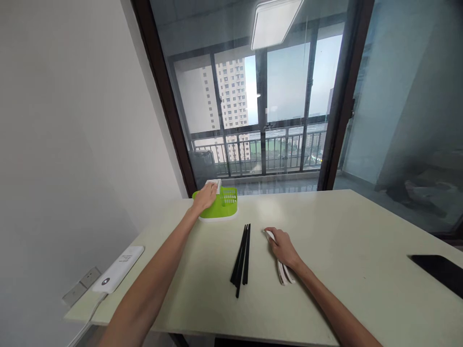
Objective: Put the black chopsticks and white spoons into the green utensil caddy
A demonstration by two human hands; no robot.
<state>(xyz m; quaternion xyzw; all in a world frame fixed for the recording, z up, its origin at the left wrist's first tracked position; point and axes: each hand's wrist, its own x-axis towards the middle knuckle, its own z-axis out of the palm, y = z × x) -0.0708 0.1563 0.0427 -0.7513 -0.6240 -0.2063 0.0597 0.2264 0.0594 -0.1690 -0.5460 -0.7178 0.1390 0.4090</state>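
At the far left of the table is a bright green utensil holder with a slotted basket side and a white base. My left hand reaches over its left side, fingers closed around the white upper part; the fingertips are partly hidden. Closer in, my right hand is wrapped around several white spoons, pale handle ends jutting out toward me and one white end showing past the fingers. Between the two arms several black chopsticks lie in a loose, slightly fanned bundle, touched by neither hand.
A white power bank-like device with a cable lies at the table's left edge, by a wall socket. A black phone-like slab rests at the right. Glass doors stand behind the pale table.
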